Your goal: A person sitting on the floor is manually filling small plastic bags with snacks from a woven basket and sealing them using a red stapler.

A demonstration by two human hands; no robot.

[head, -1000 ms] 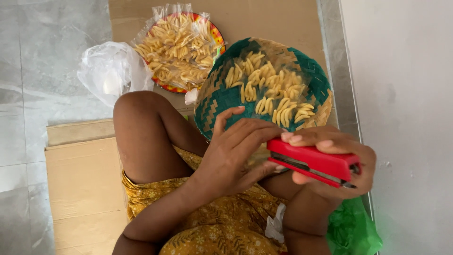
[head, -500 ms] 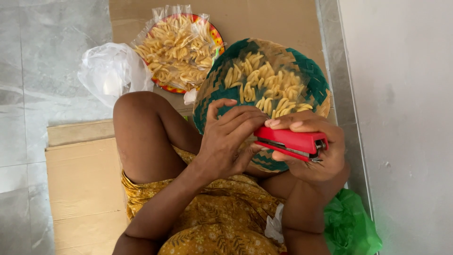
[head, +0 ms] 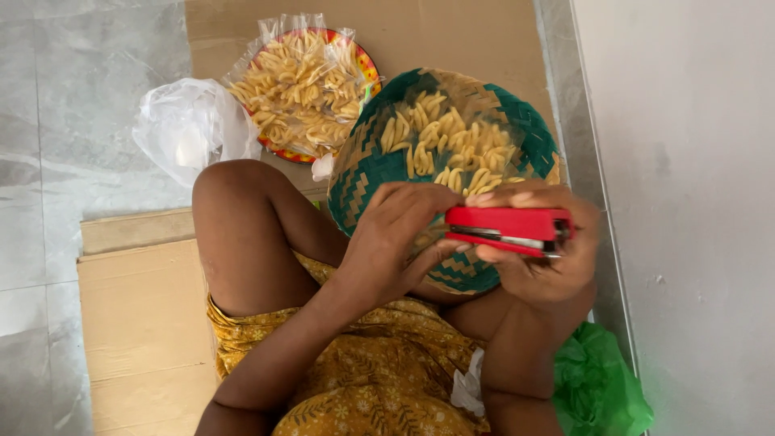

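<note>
Right hand (head: 549,262) has drawn the red plastic stapler (head: 508,230) over the green-and-tan woven basket (head: 363,173), gripping it; left hand (head: 395,242) fingers curl against its nose, stapling apparently imminent.

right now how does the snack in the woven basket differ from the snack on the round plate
The basket snack lies loose and uncovered in a green-and-tan woven basket; the plate snack is sealed in clear plastic bags on a red-rimmed plate. The basket sits nearer the hands. Both are the same pale yellow curled pieces.

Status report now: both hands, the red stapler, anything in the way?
Right hand grips red stapler. Left hand touches its front end. Both above woven basket of snacks. Nothing between.
</note>
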